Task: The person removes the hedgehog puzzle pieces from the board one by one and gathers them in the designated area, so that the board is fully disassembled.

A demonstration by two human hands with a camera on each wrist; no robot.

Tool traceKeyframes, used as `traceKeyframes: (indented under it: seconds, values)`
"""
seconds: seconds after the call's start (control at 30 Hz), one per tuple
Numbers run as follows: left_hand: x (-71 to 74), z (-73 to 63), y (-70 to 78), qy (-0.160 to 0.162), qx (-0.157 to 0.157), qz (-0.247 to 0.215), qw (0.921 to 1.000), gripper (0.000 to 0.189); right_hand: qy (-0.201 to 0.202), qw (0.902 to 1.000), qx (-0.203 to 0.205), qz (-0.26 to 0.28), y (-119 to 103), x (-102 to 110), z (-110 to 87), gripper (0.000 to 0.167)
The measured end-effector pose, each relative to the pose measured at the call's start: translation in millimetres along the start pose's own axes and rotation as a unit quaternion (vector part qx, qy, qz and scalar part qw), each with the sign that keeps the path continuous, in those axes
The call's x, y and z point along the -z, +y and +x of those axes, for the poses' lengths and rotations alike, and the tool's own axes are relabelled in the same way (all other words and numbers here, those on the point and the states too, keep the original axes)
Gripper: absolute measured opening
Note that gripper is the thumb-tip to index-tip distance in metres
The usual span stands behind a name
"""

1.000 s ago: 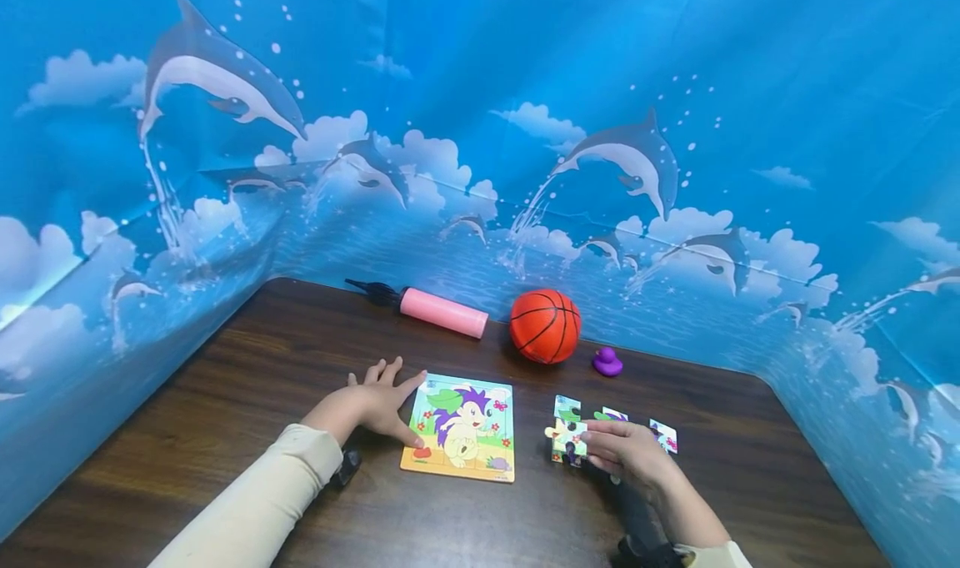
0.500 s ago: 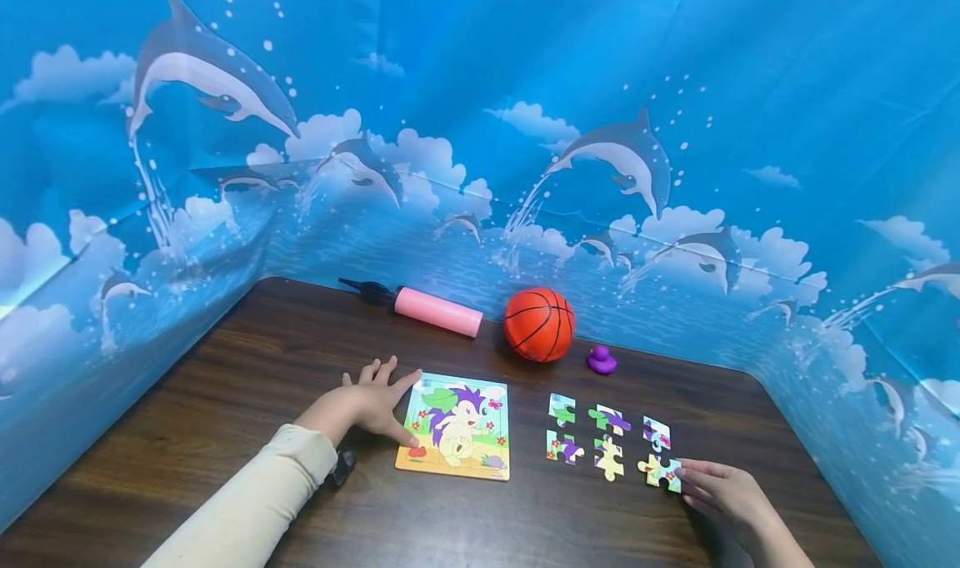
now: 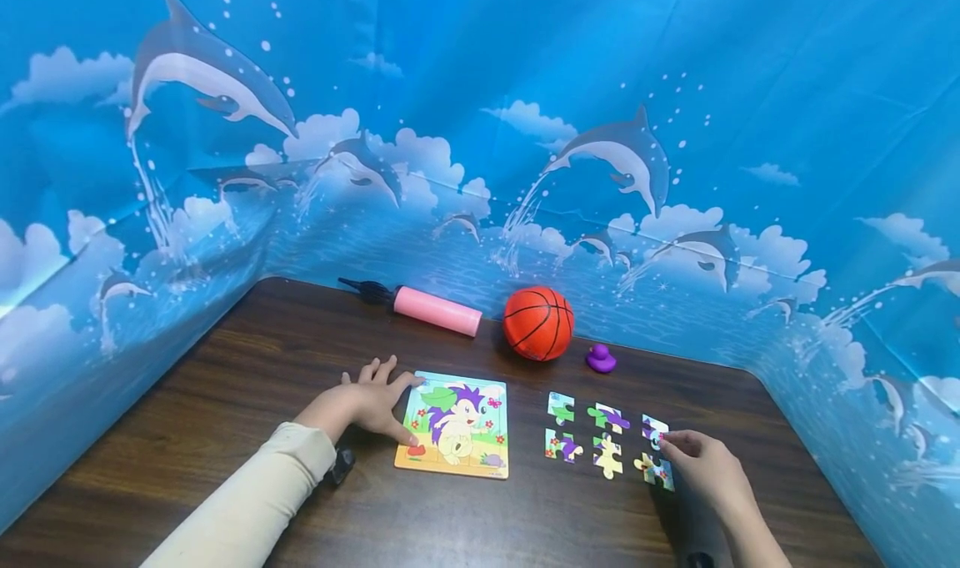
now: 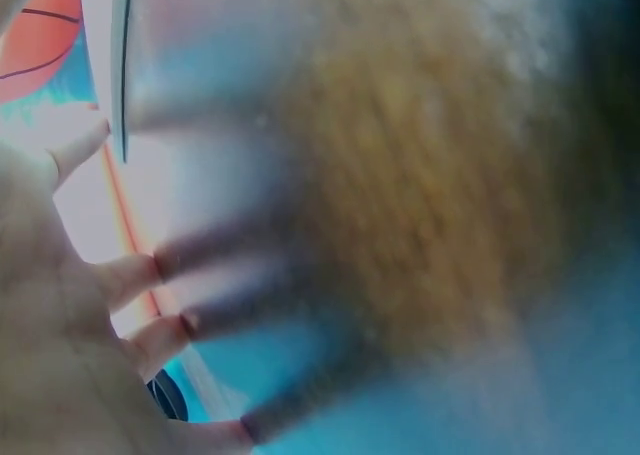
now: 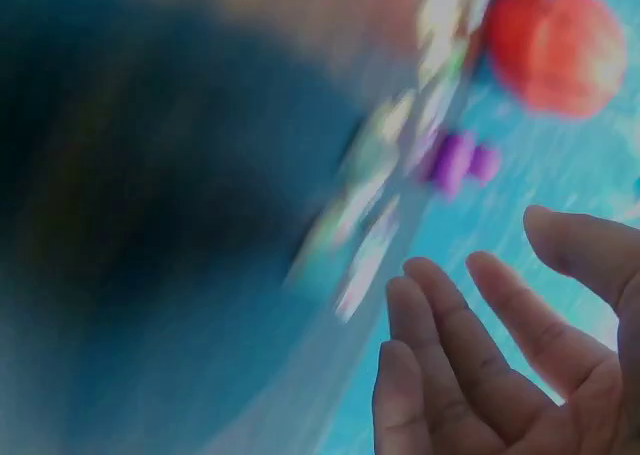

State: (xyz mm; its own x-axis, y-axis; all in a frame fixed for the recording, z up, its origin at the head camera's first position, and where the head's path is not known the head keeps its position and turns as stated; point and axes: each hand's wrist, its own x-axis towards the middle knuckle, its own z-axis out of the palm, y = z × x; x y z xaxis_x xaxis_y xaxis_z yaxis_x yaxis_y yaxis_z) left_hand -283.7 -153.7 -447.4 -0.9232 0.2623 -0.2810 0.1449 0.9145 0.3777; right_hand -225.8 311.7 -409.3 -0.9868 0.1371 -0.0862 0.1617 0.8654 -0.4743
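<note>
My left hand (image 3: 362, 405) rests with spread fingers at the left edge of a square hedgehog puzzle board (image 3: 468, 434). Its thumb lies on the lower left part, and the index finger reaches the upper left corner. In the left wrist view a fingertip meets the board's edge (image 4: 108, 65). To the right, several loose jigsaw pieces lie in two rows. My right hand (image 3: 708, 468) is at the far end of them, fingertips beside the top right piece (image 3: 651, 426) and above the bottom right piece (image 3: 655, 470). The right wrist view shows this hand (image 5: 490, 365) with relaxed fingers, holding nothing.
Behind the board lie a pink hand pump (image 3: 437, 311), an orange toy basketball (image 3: 538, 324) and a purple rubber duck (image 3: 601, 359). A blue dolphin-print sheet (image 3: 450, 134) rises along the back and sides of the brown table (image 3: 262, 368).
My right hand carried a yellow jigsaw piece rightward to the end of the lower row, let it go, then moved slightly up and left. The left hand stayed at the board.
</note>
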Motion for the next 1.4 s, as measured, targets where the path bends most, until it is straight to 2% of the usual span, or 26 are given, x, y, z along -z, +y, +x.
traceKeyframes:
  seconds: [0.07, 0.17, 0.3, 0.43, 0.5, 0.57, 0.67, 0.77, 0.9, 1.07, 1.23, 1.4]
  values:
    - [1.4, -1.1, -0.8, -0.003, 0.002, 0.001, 1.0, 0.109, 0.001, 0.9994, 0.031, 0.012, -24.0, -9.8, 0.0, 0.04]
    - [3.9, -4.3, 0.1, -0.011, 0.009, 0.001, 0.9999, 0.109, -0.017, 0.9955, 0.082, 0.044, -68.5, -33.1, -2.4, 0.03]
    - [9.6, -11.3, 6.5, -0.031, 0.012, -0.001, 0.9995, 0.116, -0.071, 0.9814, 0.165, 0.069, -133.0, -70.7, -8.7, 0.022]
    - [12.3, -16.3, 10.8, -0.044, -0.003, 0.02, 0.9988, 0.12, -0.132, 0.9589, 0.247, 0.046, -187.6, -106.9, -14.5, 0.027]
    - [12.4, -18.4, 12.3, -0.046, -0.009, 0.031, 0.9984, 0.12, -0.154, 0.9522, 0.263, 0.023, -206.8, -120.7, -16.5, 0.035]
    - [13.2, -21.9, 15.4, -0.047, -0.016, 0.031, 0.9983, 0.119, -0.173, 0.9512, 0.255, 0.002, -219.1, -130.3, -18.4, 0.045]
    - [12.2, -24.2, 18.6, -0.044, -0.018, 0.034, 0.9983, 0.118, -0.186, 0.9555, 0.228, -0.011, -226.5, -138.2, -21.1, 0.052]
    - [11.4, -26.0, 20.9, -0.042, -0.01, 0.038, 0.9983, 0.119, -0.193, 0.9577, 0.214, -0.006, -226.8, -140.5, -23.5, 0.049]
    - [11.5, -25.9, 22.4, -0.04, -0.004, 0.039, 0.9984, 0.119, -0.207, 0.9557, 0.209, 0.011, -226.1, -138.4, -23.3, 0.045]
    - [12.8, -23.7, 22.0, -0.039, -0.007, 0.04, 0.9984, 0.12, -0.226, 0.9519, 0.202, 0.045, -226.8, -136.1, -18.9, 0.047]
    - [15.5, -24.0, 21.3, -0.04, 0.002, 0.046, 0.9981, 0.12, -0.236, 0.9435, 0.2, 0.119, -223.9, -137.8, -16.6, 0.041]
    - [2.9, -8.5, 4.5, -0.025, 0.006, 0.058, 0.998, 0.13, -0.253, 0.9231, 0.174, 0.232, -218.4, -138.3, -14.6, 0.024]
